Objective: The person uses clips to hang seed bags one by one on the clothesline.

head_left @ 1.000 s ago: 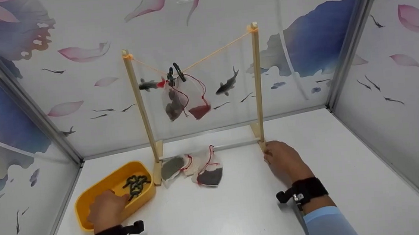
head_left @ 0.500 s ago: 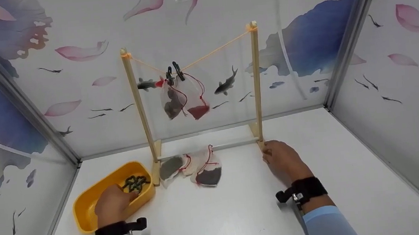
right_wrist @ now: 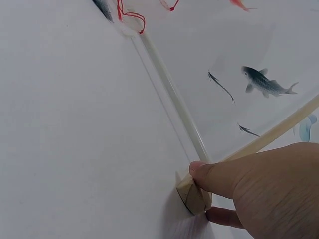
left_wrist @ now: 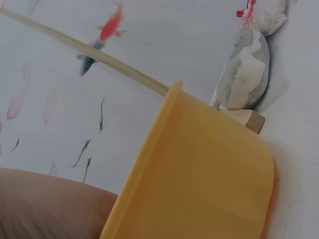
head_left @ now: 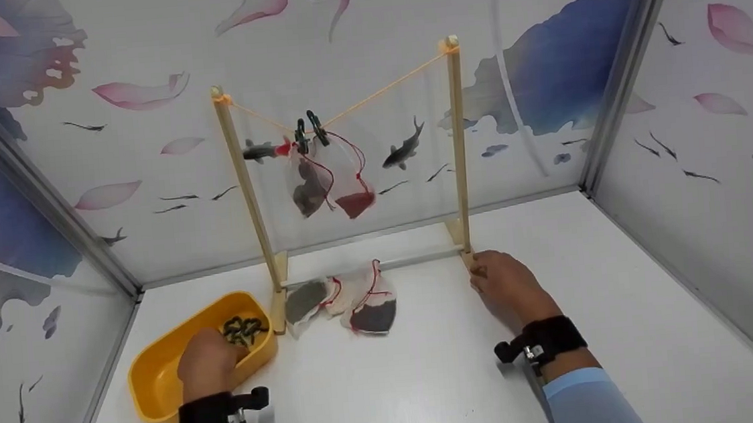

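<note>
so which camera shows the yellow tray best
The head view: it looks down into the yellow tray, showing its rim and the dark clips inside, though the left hand hides part. The left wrist view shows only outer wall and some rim; the right wrist view shows none.

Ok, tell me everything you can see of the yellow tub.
The yellow tub is oblong with rounded corners, open-topped, smooth and plastic-looking. It sits upright on the white table, close beside the wooden frame. Dark green clips lie inside, toward the frame; the left hand reaches in, whether touching it unclear.
</note>
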Tool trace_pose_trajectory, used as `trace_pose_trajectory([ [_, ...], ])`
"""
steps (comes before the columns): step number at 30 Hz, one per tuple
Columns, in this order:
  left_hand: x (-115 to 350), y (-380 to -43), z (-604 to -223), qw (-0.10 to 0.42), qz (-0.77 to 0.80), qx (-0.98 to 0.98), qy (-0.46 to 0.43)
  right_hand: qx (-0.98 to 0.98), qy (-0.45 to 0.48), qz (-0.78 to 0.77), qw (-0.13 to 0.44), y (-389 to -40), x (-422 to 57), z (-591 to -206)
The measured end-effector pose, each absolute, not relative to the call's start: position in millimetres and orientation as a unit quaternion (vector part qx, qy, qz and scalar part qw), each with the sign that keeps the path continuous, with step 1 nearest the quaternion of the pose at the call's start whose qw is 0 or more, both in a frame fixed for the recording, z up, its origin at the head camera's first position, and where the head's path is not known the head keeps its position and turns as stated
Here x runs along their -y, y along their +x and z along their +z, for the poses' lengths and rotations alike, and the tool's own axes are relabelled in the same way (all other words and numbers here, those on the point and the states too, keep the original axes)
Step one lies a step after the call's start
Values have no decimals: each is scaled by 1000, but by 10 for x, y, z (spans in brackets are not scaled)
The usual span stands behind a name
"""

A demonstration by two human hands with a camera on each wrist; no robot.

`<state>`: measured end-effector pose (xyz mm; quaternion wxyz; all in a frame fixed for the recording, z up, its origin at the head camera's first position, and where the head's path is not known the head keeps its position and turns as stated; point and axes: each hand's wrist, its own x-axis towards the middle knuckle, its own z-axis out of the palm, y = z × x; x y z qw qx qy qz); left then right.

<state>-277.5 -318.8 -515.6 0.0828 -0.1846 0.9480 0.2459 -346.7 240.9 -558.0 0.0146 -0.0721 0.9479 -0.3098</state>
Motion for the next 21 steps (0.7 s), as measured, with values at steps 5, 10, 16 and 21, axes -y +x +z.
trace_pose_trajectory([
  [5,3148,-2786,-5093,24,281,-941,-185,-950,-77,-303,11,-3475,-2409,-5585],
  [10,3024,-2804,-4959,1,336,-930,-147,-949,-75,-306,14,-3462,-2408,-5579],
  [16,2697,-2848,-4799,-39,466,-874,-131,-954,-85,-288,19,-3457,-2391,-5522],
  [21,2372,-2863,-4695,-62,577,-805,-124,-950,-87,-299,11,-3481,-2248,-5272],
])
